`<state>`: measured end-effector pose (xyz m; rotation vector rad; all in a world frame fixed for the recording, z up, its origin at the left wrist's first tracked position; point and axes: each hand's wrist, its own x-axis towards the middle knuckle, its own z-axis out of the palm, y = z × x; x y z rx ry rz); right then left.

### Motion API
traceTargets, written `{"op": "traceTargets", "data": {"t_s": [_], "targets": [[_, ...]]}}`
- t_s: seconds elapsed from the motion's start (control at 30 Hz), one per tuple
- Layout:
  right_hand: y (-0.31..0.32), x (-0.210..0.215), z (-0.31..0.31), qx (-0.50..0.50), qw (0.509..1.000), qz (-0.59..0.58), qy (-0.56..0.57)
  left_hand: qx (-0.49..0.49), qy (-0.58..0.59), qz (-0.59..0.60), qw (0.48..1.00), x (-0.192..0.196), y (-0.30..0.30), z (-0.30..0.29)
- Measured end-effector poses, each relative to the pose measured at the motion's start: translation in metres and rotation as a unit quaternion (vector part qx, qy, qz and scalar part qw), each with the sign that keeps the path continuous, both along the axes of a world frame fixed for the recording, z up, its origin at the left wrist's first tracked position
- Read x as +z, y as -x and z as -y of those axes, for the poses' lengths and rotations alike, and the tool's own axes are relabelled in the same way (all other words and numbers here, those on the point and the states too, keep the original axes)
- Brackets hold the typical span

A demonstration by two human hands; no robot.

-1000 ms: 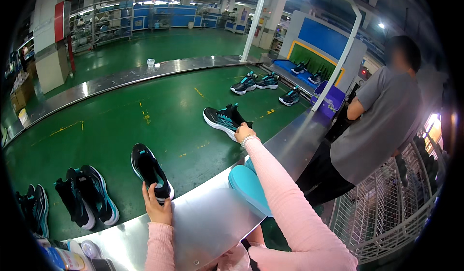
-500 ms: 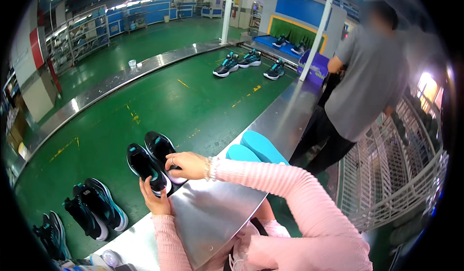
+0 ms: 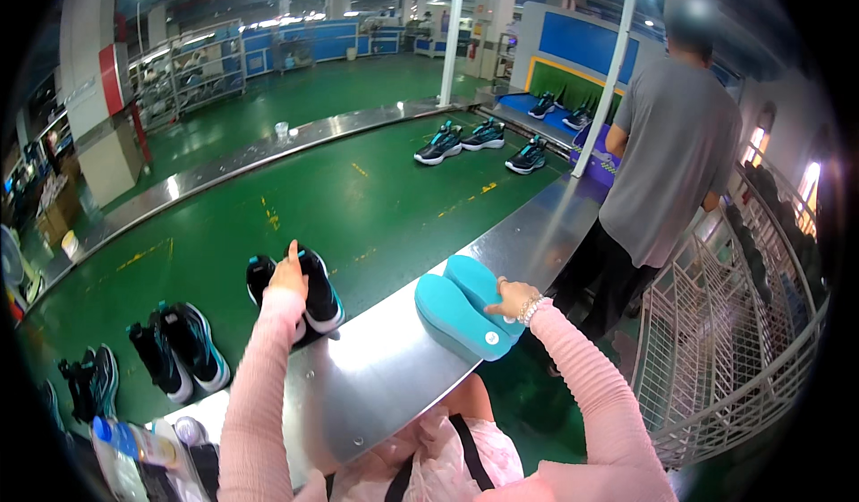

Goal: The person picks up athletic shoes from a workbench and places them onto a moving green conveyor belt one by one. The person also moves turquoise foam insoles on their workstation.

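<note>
A pair of black sneakers with white soles stands on the green surface in front of me. My left hand (image 3: 288,278) lies over the inner sides of the left sneaker (image 3: 259,277) and the right sneaker (image 3: 320,289). Its index finger points away from me and the other fingers are partly hidden; it seems closed on a sneaker. To the right, teal insoles (image 3: 461,319) lie in two side-by-side piles on the metal ledge. My right hand (image 3: 514,301) is closed on the edge of the right-hand insoles, thumb on top.
More black and teal sneakers (image 3: 179,350) stand at left, others (image 3: 461,142) farther ahead. The metal ledge (image 3: 385,386) runs along my side. A bottle (image 3: 134,441) lies at lower left. A person in grey (image 3: 671,144) stands at right, near a white wire rack (image 3: 707,341).
My right hand has left the right sneaker and moved right to the teal insoles. My left hand has shifted from the left sneaker's heel to between the pair. The view has turned slightly.
</note>
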<state>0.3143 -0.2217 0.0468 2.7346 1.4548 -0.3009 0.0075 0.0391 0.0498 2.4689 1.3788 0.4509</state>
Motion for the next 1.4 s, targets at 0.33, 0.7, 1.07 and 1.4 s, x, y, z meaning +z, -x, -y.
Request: {"op": "traceTargets", "data": {"t_s": [0.33,0.7,1.07,1.4], "targets": [[0.005,0.016,-0.003,0.0,0.996,0.052,-0.076,0.101,-0.098,0.174,0.975,-0.032,-0.001,-0.041],[0.105,0.038,-0.169,0.472,0.783,-0.357,-0.191,0.131,-0.083,0.246,0.957,-0.037,0.009,-0.04],[0.21,0.065,-0.224,0.193,0.969,-0.142,0.056,0.094,-0.081,0.22,0.968,-0.044,0.012,-0.046],[0.239,-0.068,-0.304,0.09,0.981,-0.124,-0.115,0.063,-0.131,0.249,0.958,-0.05,0.012,-0.041]]}}
